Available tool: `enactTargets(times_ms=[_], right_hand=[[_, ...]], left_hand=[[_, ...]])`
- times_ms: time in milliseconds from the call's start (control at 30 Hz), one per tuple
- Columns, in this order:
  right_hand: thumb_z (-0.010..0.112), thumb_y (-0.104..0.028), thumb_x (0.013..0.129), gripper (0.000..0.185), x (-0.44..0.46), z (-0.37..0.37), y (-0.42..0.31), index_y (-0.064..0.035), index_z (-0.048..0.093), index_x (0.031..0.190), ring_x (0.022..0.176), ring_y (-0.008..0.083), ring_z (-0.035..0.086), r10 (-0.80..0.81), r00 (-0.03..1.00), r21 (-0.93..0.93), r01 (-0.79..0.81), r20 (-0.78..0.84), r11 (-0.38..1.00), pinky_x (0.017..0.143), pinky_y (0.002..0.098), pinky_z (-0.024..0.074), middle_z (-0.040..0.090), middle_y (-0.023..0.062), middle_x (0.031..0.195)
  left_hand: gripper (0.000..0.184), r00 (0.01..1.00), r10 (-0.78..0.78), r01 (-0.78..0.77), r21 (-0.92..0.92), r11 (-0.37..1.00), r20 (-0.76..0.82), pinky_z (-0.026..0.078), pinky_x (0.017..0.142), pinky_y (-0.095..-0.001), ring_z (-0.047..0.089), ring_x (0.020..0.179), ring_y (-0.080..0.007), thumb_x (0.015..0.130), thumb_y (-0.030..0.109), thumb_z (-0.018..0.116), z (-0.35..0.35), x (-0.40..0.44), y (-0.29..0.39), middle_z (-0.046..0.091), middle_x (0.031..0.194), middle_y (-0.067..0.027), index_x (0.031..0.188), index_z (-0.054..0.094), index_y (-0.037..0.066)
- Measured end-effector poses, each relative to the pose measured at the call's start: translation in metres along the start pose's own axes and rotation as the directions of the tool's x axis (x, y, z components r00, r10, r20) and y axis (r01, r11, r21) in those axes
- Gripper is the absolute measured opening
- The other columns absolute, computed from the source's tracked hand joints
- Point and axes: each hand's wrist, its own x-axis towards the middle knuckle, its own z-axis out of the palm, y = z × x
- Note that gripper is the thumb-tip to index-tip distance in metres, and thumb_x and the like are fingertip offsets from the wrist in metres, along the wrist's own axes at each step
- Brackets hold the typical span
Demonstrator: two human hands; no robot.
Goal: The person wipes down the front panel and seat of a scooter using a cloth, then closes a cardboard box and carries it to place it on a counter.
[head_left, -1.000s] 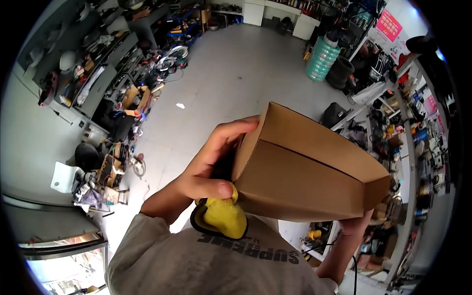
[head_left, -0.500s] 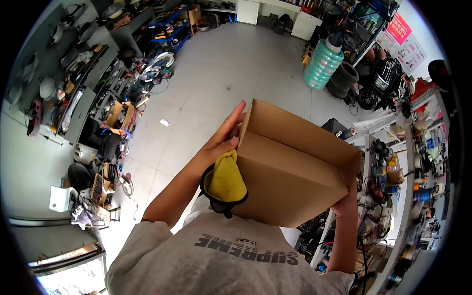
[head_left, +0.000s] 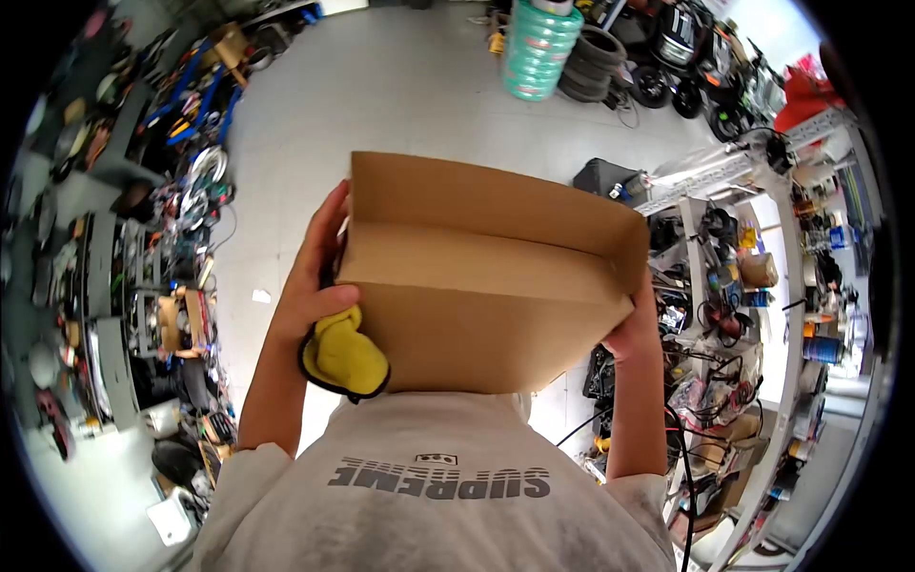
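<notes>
An open brown cardboard box (head_left: 477,329) is held up in front of my chest, its inside facing up and bare where it shows. My left hand (head_left: 324,262) grips its left end, thumb on the near side. Under that thumb hangs a yellow cloth (head_left: 348,357) with a black edge, pressed against the box. At the right end, my right hand (head_left: 634,319) is wrapped round the lower corner, with its fingers partly hidden behind the cardboard.
Shelves crowded with parts and tools (head_left: 743,276) stand close on my right. Cluttered racks (head_left: 114,286) line the left side. Ahead are a green wrapped stack (head_left: 541,48), black tyres (head_left: 593,65) and a black case (head_left: 602,178) on the grey floor (head_left: 381,76).
The box and both hands have shifted left in view and the box sits more level. My view has turned to the right, bringing the right-hand shelves further in.
</notes>
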Motion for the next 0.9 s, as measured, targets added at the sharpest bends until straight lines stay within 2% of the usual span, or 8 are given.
enactTargets(times_ms=[100, 200, 233, 333, 500, 667, 733, 900], right_hand=[[0.048, -0.05, 0.102, 0.052, 0.034, 0.017, -0.009, -0.0093, 0.057, 0.132, 0.107, 0.0166, 0.065, 0.001, 0.989, -0.091, -0.015, -0.15, 0.996, 0.086, 0.0328, 0.0561, 0.066, 0.0043, 0.119], [0.048, -0.05, 0.102, 0.05, 0.081, 0.007, -0.01, -0.0102, 0.059, 0.13, 0.104, 0.0143, 0.065, -0.071, 0.982, -0.17, 0.041, -0.177, 0.985, 0.083, 0.0298, 0.0554, 0.066, 0.0031, 0.118], [0.048, -0.054, 0.101, 0.054, 0.092, 0.01, -0.013, -0.0108, 0.06, 0.13, 0.103, 0.0148, 0.065, -0.111, 0.99, -0.253, 0.086, -0.088, 0.964, 0.083, 0.0299, 0.0547, 0.066, 0.0035, 0.118], [0.049, -0.06, 0.098, 0.061, 0.129, 0.036, -0.036, -0.0106, 0.058, 0.133, 0.105, 0.0161, 0.064, -0.059, 0.993, -0.056, 0.053, -0.098, 0.997, 0.084, 0.0323, 0.0545, 0.065, 0.0046, 0.12], [0.053, -0.061, 0.095, 0.066, 0.189, 0.09, -0.093, -0.008, 0.057, 0.135, 0.112, 0.0207, 0.063, -0.228, 0.952, -0.072, 0.217, -0.206, 0.973, 0.089, 0.0338, 0.0526, 0.063, 0.0084, 0.129], [0.053, -0.05, 0.094, 0.058, 0.267, 0.077, -0.132, -0.007, 0.059, 0.133, 0.112, 0.0201, 0.063, -0.169, 0.981, 0.007, 0.17, -0.091, 0.985, 0.092, 0.0341, 0.0508, 0.064, 0.0083, 0.127], [0.051, -0.052, 0.095, 0.058, 0.302, 0.068, -0.142, -0.0067, 0.06, 0.13, 0.11, 0.0192, 0.063, -0.18, 0.982, -0.001, 0.18, 0.05, 0.984, 0.091, 0.0338, 0.0512, 0.065, 0.0077, 0.125], [0.049, -0.055, 0.094, 0.058, 0.369, 0.077, -0.159, -0.0096, 0.062, 0.128, 0.104, 0.0197, 0.065, -0.075, 0.997, -0.139, 0.076, 0.015, 0.987, 0.087, 0.0339, 0.0527, 0.067, 0.0064, 0.118]], left_hand=[[0.116, 0.998, -0.061, 0.061, -0.017, 0.998, -0.017, 0.026, 0.119, -0.039, 0.033, 0.146, -0.0287, 0.071, 0.041, 0.082, -0.011, 0.039, -0.019, 0.03, 0.159, -0.0169, 0.16, 0.017, 0.006], [0.116, 0.991, -0.135, 0.133, -0.066, 0.989, -0.027, 0.027, 0.119, -0.0387, 0.033, 0.147, -0.0279, 0.07, 0.04, 0.082, -0.023, 0.083, -0.04, 0.03, 0.16, -0.0154, 0.16, 0.017, 0.007], [0.116, 0.988, -0.151, 0.145, -0.13, 0.981, -0.038, 0.028, 0.118, -0.0383, 0.033, 0.147, -0.0275, 0.071, 0.04, 0.083, -0.026, 0.096, -0.043, 0.03, 0.16, -0.0144, 0.16, 0.017, 0.007], [0.116, 0.987, -0.157, 0.143, -0.216, 0.966, -0.047, 0.031, 0.117, -0.0374, 0.034, 0.146, -0.0264, 0.071, 0.04, 0.084, -0.03, 0.145, -0.038, 0.03, 0.161, -0.0119, 0.16, 0.017, 0.008], [0.116, 0.994, -0.094, 0.083, -0.167, 0.982, -0.058, 0.03, 0.118, -0.038, 0.034, 0.146, -0.0269, 0.07, 0.038, 0.084, -0.026, 0.226, -0.022, 0.029, 0.161, -0.013, 0.16, 0.018, 0.008], [0.117, 0.996, -0.086, 0.083, -0.066, 0.994, -0.034, 0.025, 0.12, -0.0389, 0.03, 0.148, -0.0269, 0.069, 0.041, 0.084, -0.026, 0.301, -0.021, 0.028, 0.162, -0.0148, 0.16, 0.018, 0.007], [0.117, 0.994, -0.093, 0.089, -0.059, 0.994, -0.061, 0.024, 0.12, -0.0391, 0.03, 0.148, -0.0278, 0.068, 0.042, 0.083, -0.025, 0.325, -0.025, 0.028, 0.161, -0.0152, 0.16, 0.018, 0.008], [0.109, 0.976, -0.141, 0.124, -0.109, 0.986, -0.166, 0.03, 0.117, -0.0388, 0.038, 0.143, -0.0278, 0.073, 0.044, 0.078, -0.037, 0.374, -0.055, 0.037, 0.155, -0.016, 0.159, 0.021, 0.009]])
